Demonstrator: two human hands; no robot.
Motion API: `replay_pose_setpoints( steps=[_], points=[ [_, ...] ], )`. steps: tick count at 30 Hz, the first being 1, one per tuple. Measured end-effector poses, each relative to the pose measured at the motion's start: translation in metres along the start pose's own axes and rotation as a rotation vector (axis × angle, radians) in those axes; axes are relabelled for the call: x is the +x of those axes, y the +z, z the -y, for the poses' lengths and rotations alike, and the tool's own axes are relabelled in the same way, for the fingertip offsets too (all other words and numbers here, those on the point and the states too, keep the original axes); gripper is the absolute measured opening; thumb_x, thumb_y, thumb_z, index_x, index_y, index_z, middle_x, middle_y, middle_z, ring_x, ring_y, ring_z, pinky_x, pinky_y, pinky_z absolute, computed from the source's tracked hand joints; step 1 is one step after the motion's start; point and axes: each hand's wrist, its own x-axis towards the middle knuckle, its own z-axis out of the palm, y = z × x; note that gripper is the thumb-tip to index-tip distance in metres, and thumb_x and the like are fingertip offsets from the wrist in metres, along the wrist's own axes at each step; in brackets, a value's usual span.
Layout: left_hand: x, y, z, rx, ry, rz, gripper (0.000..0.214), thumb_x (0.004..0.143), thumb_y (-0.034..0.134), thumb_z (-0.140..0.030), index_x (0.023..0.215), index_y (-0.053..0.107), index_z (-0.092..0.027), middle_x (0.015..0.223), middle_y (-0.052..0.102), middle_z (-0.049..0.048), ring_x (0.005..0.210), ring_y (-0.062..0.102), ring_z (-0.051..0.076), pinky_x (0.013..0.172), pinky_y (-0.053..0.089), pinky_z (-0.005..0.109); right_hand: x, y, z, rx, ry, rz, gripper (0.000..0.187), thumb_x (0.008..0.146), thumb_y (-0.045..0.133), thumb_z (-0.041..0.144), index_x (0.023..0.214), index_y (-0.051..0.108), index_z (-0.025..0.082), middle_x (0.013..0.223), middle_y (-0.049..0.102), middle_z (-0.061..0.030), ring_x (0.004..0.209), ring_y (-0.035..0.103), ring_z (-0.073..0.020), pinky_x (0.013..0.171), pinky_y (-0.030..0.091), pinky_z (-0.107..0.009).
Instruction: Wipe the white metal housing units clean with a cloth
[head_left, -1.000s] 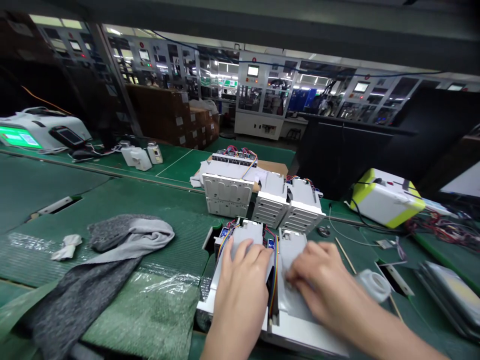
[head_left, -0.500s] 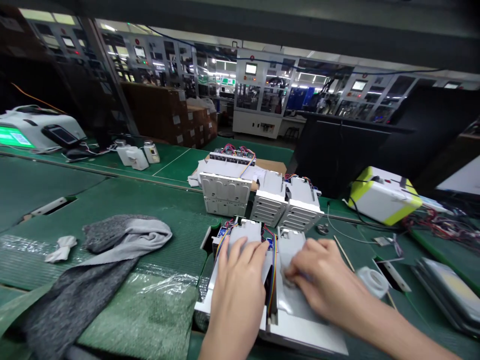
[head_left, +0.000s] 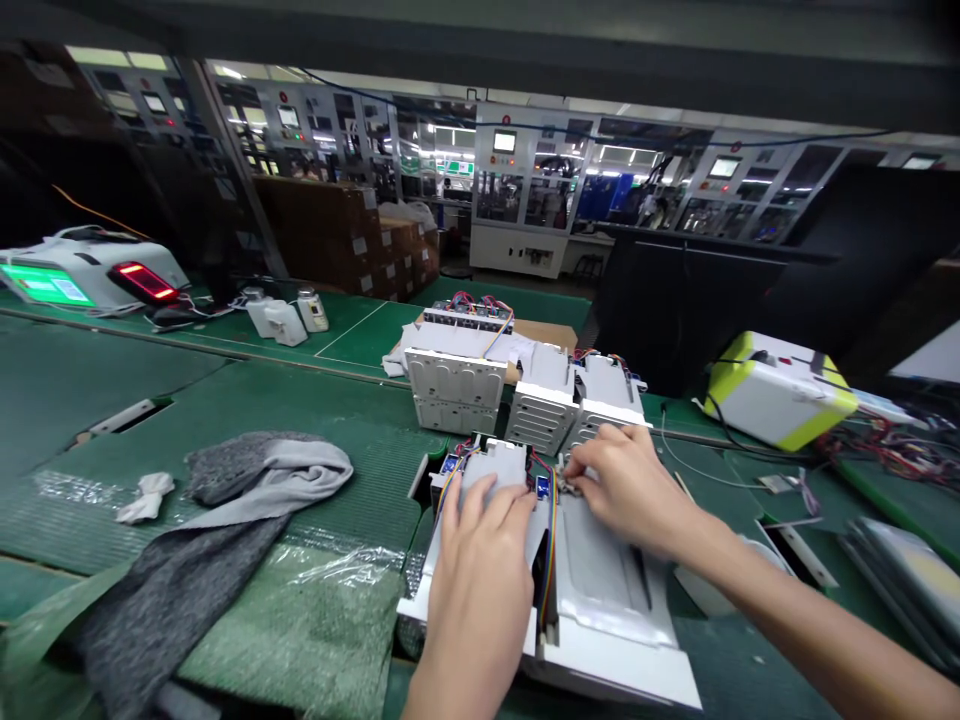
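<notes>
The left hand point(head_left: 480, 570) lies flat and open on a white metal box point(head_left: 499, 465). At 1 o'clock, the right hand point(head_left: 626, 490) pinches a small part point(head_left: 564, 478) beside rainbow wires point(head_left: 550, 560). More white boxes point(head_left: 544, 400) stand farther off at 12 o'clock on the green tabletop point(head_left: 360, 330).

The right hand point(head_left: 630, 490) has slid up off the metal panel point(head_left: 600, 570) and now pinches a small connector point(head_left: 561, 482) at its far end! Way out past the left hand point(head_left: 480, 570), a red display point(head_left: 142, 282) has just lit up.
</notes>
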Motion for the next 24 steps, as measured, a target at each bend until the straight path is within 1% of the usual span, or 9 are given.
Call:
replay_pose_setpoints(
  steps=[2, 6, 9, 11, 14, 16, 20, 22, 24],
  points=[
    [0.000, 0.000, 0.000, -0.005, -0.008, 0.002, 0.055, 0.082, 0.038, 0.005, 0.123, 0.064, -0.021, 0.124, 0.067, -0.0012, 0.129, 0.047, 0.026, 0.120, 0.019, 0.055, -0.001, 0.000, 0.001, 0.007, -0.014, 0.005, 0.024, 0.076, 0.053, 0.003, 0.071, 0.068, 0.021, 0.075, 0.067, -0.0047, 0.084, 0.051, -0.0221, 0.081, 0.027, -0.037],
    [0.000, 0.001, 0.001, -0.011, 0.001, -0.005, 0.053, 0.085, 0.037, 0.003, 0.123, 0.064, -0.021, 0.125, 0.067, -0.0011, 0.129, 0.047, 0.025, 0.121, 0.019, 0.054, -0.016, 0.002, 0.009, 0.048, -0.088, 0.032, 0.027, 0.076, 0.050, 0.001, 0.068, 0.066, 0.021, 0.070, 0.065, -0.0017, 0.074, 0.050, -0.0181, 0.077, 0.027, -0.035],
    [0.000, 0.002, 0.001, -0.010, 0.000, -0.012, 0.053, 0.083, 0.038, 0.004, 0.123, 0.064, -0.020, 0.124, 0.067, -0.0012, 0.128, 0.047, 0.025, 0.121, 0.017, 0.053, -0.008, 0.001, 0.009, -0.068, -0.037, 0.028, 0.024, 0.076, 0.052, 0.002, 0.068, 0.067, 0.019, 0.070, 0.067, -0.0050, 0.080, 0.051, -0.0215, 0.081, 0.027, -0.038],
    [0.001, 0.001, 0.001, -0.014, -0.006, -0.004, 0.053, 0.082, 0.039, 0.005, 0.122, 0.064, -0.020, 0.124, 0.067, -0.0015, 0.128, 0.047, 0.025, 0.121, 0.017, 0.053, -0.002, 0.001, 0.009, -0.096, -0.031, 0.032, 0.023, 0.075, 0.052, 0.001, 0.067, 0.066, 0.018, 0.070, 0.067, -0.0066, 0.081, 0.051, -0.0224, 0.082, 0.027, -0.038],
    [0.001, 0.001, 0.001, -0.022, -0.012, 0.007, 0.051, 0.085, 0.038, 0.003, 0.122, 0.064, -0.021, 0.123, 0.068, -0.0014, 0.129, 0.047, 0.026, 0.120, 0.018, 0.054, -0.005, 0.001, 0.011, -0.068, -0.067, 0.045, 0.026, 0.076, 0.050, 0.000, 0.066, 0.064, 0.019, 0.068, 0.065, -0.0044, 0.075, 0.049, -0.0193, 0.079, 0.027, -0.036],
    [0.001, 0.001, 0.001, -0.020, -0.011, 0.007, 0.050, 0.086, 0.038, 0.003, 0.122, 0.064, -0.020, 0.122, 0.068, -0.0009, 0.129, 0.046, 0.026, 0.121, 0.018, 0.054, -0.006, 0.002, 0.010, -0.044, -0.073, 0.031, 0.027, 0.077, 0.049, 0.000, 0.067, 0.065, 0.020, 0.068, 0.065, -0.0028, 0.075, 0.049, -0.0184, 0.079, 0.027, -0.035],
    [0.002, 0.002, 0.002, -0.025, -0.006, -0.004, 0.052, 0.083, 0.039, 0.005, 0.121, 0.064, -0.020, 0.123, 0.068, -0.0009, 0.128, 0.048, 0.026, 0.120, 0.018, 0.054, 0.007, 0.003, 0.002, -0.098, -0.009, 0.015, 0.023, 0.076, 0.054, 0.002, 0.070, 0.068, 0.020, 0.073, 0.068, -0.0051, 0.084, 0.052, -0.0224, 0.083, 0.026, -0.037],
    [0.002, 0.001, 0.002, -0.029, -0.007, -0.009, 0.053, 0.082, 0.038, 0.005, 0.120, 0.065, -0.020, 0.122, 0.068, -0.0012, 0.128, 0.048, 0.026, 0.120, 0.019, 0.055, 0.005, 0.002, 0.003, -0.100, -0.006, 0.016, 0.022, 0.075, 0.055, 0.002, 0.070, 0.068, 0.020, 0.073, 0.068, -0.0052, 0.085, 0.052, -0.0227, 0.082, 0.026, -0.037],
    [0.001, 0.001, 0.002, -0.030, -0.008, -0.017, 0.052, 0.083, 0.038, 0.004, 0.120, 0.065, -0.021, 0.122, 0.068, -0.0010, 0.127, 0.048, 0.026, 0.119, 0.020, 0.055, -0.007, 0.001, 0.009, -0.075, -0.027, 0.032, 0.024, 0.076, 0.054, 0.002, 0.069, 0.067, 0.020, 0.072, 0.067, -0.0036, 0.081, 0.052, -0.0207, 0.081, 0.027, -0.035]
  ],
)
